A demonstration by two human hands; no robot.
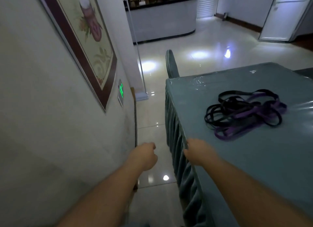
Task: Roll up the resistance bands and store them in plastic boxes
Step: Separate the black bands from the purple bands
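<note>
Resistance bands, black and purple, lying in one tangled loose heap on the counter, well apart from both hands. Counter covered with a grey-green cloth under clear film, pleated skirt hanging at its left edge. Pale wall on the left, carrying a framed flower picture and a small green lit sign. Glossy tiled floor between wall and counter. Chair back standing just behind the far counter corner. Right hand resting on the counter edge, fingers curled over the cloth rim. Left hand above the floor, fingers curled in, holding nothing visible.
</note>
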